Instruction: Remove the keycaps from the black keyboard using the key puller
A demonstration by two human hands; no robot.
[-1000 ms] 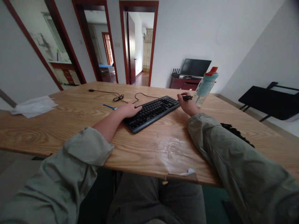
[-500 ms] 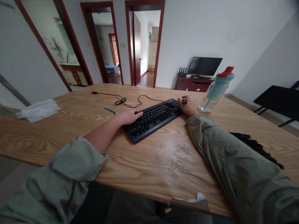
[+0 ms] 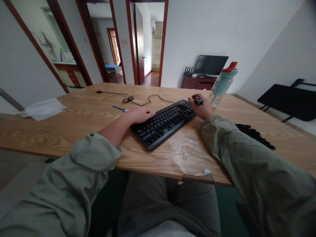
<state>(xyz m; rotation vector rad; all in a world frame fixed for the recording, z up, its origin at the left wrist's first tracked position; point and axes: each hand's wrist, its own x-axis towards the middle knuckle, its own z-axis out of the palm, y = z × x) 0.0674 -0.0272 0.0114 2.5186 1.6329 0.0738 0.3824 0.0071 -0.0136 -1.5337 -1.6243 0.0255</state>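
A black keyboard [image 3: 164, 125] lies at a slant across the wooden table in front of me. My left hand [image 3: 141, 115] grips its far left edge, thumb over the keys and the other fingers mostly hidden. At the keyboard's right end, my right hand [image 3: 203, 107] is closed around a small dark object [image 3: 197, 101], whose kind I cannot make out. Beyond my left hand lies a small blue-handled brush [image 3: 120, 108]. Just past my right hand stands a clear bottle [image 3: 219, 86] with a teal and red lid, its base partly hidden.
The keyboard's cable [image 3: 128, 98] runs along the far side of the table [image 3: 81, 131]. White tissue [image 3: 43, 108] lies at the left, and a black ragged-edged piece [image 3: 254, 135] beside my right forearm. A black folding chair [image 3: 288, 102] stands beyond the table at the right.
My view has tipped downward. The keyboard's left end has come closer to the table's front edge, along with my left hand. More of the dark object shows in my right hand.
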